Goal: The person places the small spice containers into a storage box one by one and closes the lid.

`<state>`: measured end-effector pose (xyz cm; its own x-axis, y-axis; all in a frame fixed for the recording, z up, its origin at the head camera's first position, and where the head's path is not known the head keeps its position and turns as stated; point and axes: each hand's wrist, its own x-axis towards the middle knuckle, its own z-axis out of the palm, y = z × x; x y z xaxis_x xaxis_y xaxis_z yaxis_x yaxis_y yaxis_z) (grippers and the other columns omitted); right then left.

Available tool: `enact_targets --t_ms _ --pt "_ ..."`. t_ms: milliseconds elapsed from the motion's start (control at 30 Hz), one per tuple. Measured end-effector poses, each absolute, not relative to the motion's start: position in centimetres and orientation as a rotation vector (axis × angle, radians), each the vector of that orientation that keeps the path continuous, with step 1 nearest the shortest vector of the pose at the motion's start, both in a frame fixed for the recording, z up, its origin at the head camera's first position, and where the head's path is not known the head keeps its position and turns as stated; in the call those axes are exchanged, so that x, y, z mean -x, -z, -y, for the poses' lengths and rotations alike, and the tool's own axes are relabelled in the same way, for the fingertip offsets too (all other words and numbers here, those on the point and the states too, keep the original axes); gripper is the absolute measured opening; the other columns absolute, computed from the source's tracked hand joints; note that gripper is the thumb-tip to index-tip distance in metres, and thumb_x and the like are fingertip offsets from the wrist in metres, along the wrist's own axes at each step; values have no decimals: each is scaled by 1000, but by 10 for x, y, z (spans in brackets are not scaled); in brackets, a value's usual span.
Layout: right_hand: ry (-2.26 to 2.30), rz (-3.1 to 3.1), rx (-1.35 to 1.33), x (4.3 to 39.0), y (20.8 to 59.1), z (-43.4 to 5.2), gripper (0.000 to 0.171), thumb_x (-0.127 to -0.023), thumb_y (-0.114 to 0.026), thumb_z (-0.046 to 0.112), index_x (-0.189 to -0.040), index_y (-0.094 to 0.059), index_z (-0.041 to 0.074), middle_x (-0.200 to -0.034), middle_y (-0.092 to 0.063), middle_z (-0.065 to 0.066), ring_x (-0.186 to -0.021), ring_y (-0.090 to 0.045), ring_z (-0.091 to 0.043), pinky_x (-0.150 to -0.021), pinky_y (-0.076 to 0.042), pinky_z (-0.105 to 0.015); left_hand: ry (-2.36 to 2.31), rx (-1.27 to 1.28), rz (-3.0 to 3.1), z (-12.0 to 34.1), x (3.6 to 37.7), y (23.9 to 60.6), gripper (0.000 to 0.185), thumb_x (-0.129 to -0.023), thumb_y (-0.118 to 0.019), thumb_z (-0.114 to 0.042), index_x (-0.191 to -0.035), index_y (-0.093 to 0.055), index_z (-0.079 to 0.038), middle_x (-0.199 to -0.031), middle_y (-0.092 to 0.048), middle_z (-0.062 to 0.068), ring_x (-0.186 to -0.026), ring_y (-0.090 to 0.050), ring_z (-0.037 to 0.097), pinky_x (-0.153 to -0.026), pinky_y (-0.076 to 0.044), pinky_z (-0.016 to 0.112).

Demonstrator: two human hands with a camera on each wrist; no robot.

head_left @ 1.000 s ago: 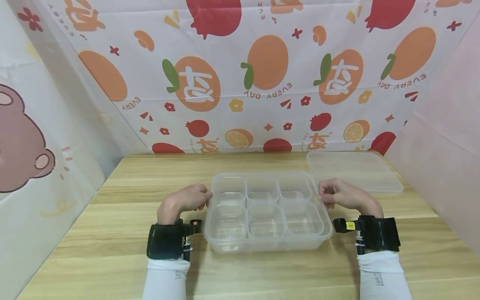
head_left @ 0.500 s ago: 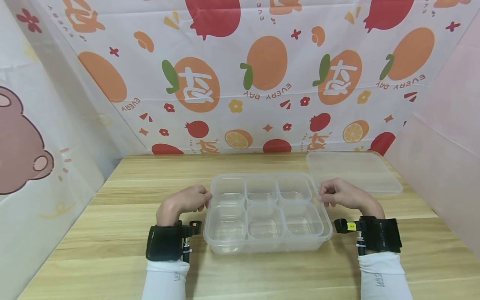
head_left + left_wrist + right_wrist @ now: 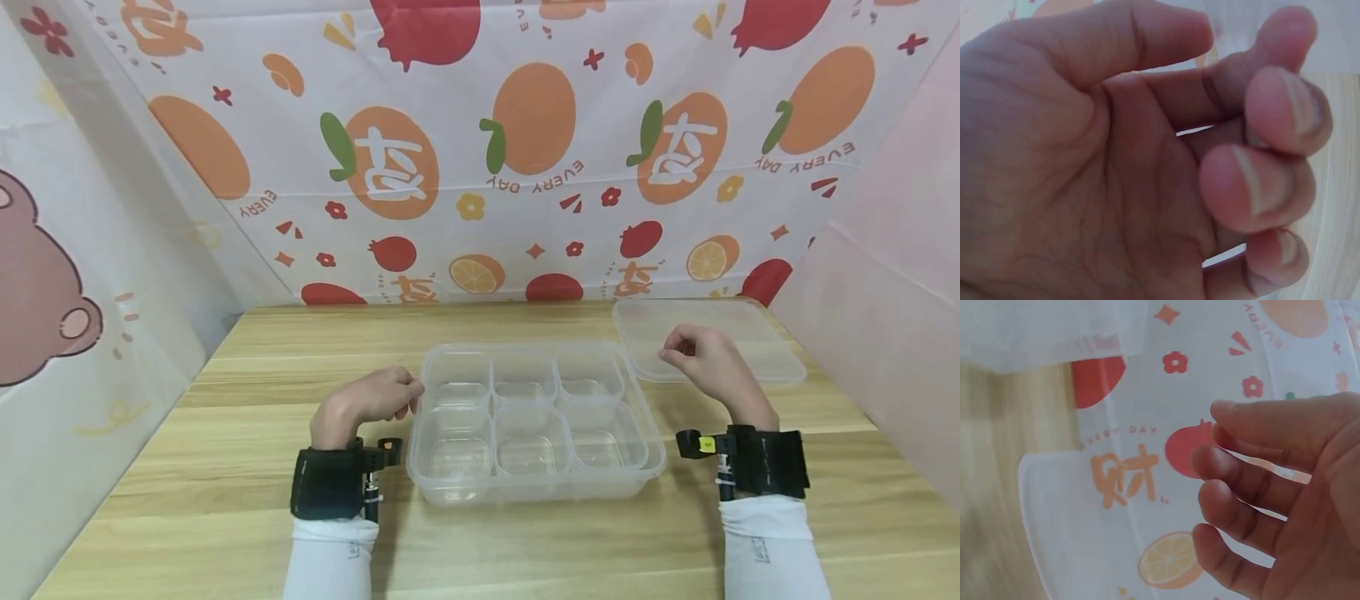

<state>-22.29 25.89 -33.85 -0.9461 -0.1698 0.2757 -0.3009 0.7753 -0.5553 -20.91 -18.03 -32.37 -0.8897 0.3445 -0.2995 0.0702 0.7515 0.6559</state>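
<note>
A clear plastic container [image 3: 536,493] with six compartments stands on the wooden table [image 3: 225,467]; nothing shows in any compartment. My left hand [image 3: 371,400] rests on the table against the container's left rim. Its fingers are curled into the palm and hold nothing, as the left wrist view shows [image 3: 1116,162]. My right hand [image 3: 701,358] hovers over the near left corner of the clear flat lid [image 3: 750,329], which lies at the back right. In the right wrist view the right hand [image 3: 1285,500] has loosely bent fingers that hold nothing, with the lid [image 3: 1079,537] beyond them.
Fruit-print sheets [image 3: 525,167] wall off the table at the back and left, and a pale pink panel [image 3: 885,333] closes the right side. Bare wood lies in front of and behind the container.
My right hand has left the container's right rim and moved up and back to the lid's near left corner. The left hand and the container have stayed put.
</note>
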Motion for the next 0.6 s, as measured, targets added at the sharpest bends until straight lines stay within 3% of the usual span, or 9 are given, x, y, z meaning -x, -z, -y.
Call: enact_targets --t_ms 233,600 --pt "-757 2821 -416 237 349 -267 4 -87 -72 -2 -87 -68 -2 -78 -66 -8 -74 -58 -26 -69 -45 -41 -927 -314 -2545 180 209 322 29 -98 -45 -14 -79 -64 -4 -61 -45 1 -58 -39 17 -61 -32 32" --pt "-487 2962 -462 257 356 -287 8 -86 -72 -1 -92 -71 -6 -82 -67 -16 -79 -61 -34 -76 -50 -53 -914 -333 -2546 178 213 323 31 -98 -44 -13 -76 -62 -1 -60 -44 1 -56 -37 17 -60 -31 32"
